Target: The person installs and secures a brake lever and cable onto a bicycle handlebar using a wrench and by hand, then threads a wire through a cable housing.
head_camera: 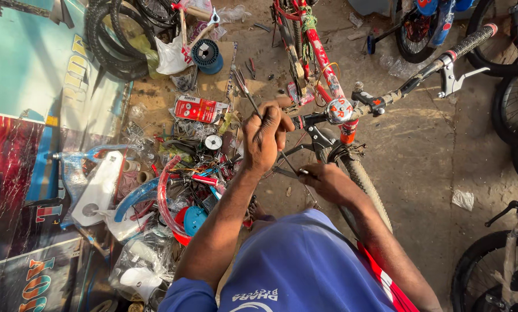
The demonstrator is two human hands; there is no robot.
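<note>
Gripping a slim metal tool [246,89] near the left end of the bicycle's handlebar [412,84], the left hand [264,136] is closed in a fist around the shaft, which sticks up and away from the person; the tight grip seems meant to give leverage at the bar's black end. The right hand [323,179] sits lower, just beside the front tyre [366,188], fingers pinched on a thin cable or wire [290,167] that runs up toward the left hand, probably to keep it taut. The red bicycle [322,63] stands on the dirt floor [432,150] straight ahead of the person, its bar turned crosswise so the work lies within easy reach. Its frame is red with pale stickers; a silver brake lever [455,81] hangs off the far grip. Loose parts and packets [198,110] lie heaped on the floor to the left, close by.
</note>
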